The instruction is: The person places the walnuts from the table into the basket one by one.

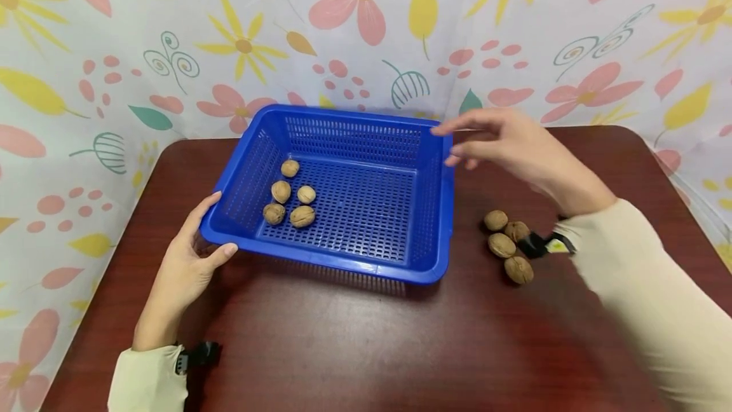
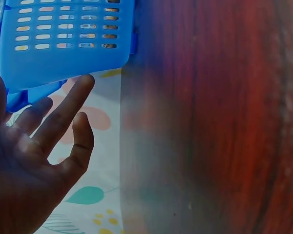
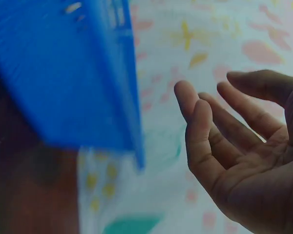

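A blue plastic basket (image 1: 366,266) with slotted walls stands on the table, several walnuts (image 1: 302,216) lying in the left part of its floor. My left hand (image 1: 185,269) grips the basket's front left corner, thumb over the front rim and fingers at the left side. The left wrist view shows fingers (image 2: 63,114) spread along the lower edge of the wall. Beside the right rim, my right hand (image 1: 509,145) is raised with relaxed, slightly bent fingers and holds nothing. In the right wrist view a gap separates its fingertips (image 3: 185,92) from the basket.
Several more walnuts (image 1: 502,245) lie grouped on the dark red wooden table (image 1: 343,342), right of the basket and below the right forearm. A flower-patterned cloth (image 1: 366,30) hangs behind the table and along its left side. Both wrists carry small black cameras.
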{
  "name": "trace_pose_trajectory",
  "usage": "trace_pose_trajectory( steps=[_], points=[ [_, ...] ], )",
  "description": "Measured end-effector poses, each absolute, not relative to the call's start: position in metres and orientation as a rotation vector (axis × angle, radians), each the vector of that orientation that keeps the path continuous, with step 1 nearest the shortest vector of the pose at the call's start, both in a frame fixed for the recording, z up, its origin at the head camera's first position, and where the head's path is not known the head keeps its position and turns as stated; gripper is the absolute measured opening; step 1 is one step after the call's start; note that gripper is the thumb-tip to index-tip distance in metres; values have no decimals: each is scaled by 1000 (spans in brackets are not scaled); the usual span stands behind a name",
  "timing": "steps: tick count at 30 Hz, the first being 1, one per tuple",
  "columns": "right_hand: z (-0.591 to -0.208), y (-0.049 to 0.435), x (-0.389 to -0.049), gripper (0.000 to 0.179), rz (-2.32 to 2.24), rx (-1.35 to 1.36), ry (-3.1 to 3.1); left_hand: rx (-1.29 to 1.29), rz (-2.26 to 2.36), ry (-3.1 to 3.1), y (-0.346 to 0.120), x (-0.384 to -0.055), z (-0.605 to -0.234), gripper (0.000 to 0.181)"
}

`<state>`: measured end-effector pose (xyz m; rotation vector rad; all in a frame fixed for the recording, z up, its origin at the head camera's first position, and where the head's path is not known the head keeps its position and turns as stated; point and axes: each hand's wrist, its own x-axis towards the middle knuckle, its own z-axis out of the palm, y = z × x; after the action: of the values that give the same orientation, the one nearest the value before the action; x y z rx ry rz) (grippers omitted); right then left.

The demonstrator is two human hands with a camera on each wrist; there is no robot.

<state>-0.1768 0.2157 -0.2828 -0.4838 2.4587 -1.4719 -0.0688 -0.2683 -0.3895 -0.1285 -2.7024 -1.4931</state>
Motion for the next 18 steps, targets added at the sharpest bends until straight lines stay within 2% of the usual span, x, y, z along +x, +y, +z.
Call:
trace_pose_trajectory(
  steps=[9, 13, 18],
  points=[
    [-343, 308, -136, 35, -1346, -300, 2528, -138, -1460, -2708, -266, -72, -390, 85],
    [-365, 332, -123, 37, -1324, -243, 2518, -147, -1459, -2705, -267, -72, -390, 85],
    [-392, 348, -117, 35, -1384, -294, 2419, -158, -1495, -2695, -268, -71, -391, 85]
  ],
)
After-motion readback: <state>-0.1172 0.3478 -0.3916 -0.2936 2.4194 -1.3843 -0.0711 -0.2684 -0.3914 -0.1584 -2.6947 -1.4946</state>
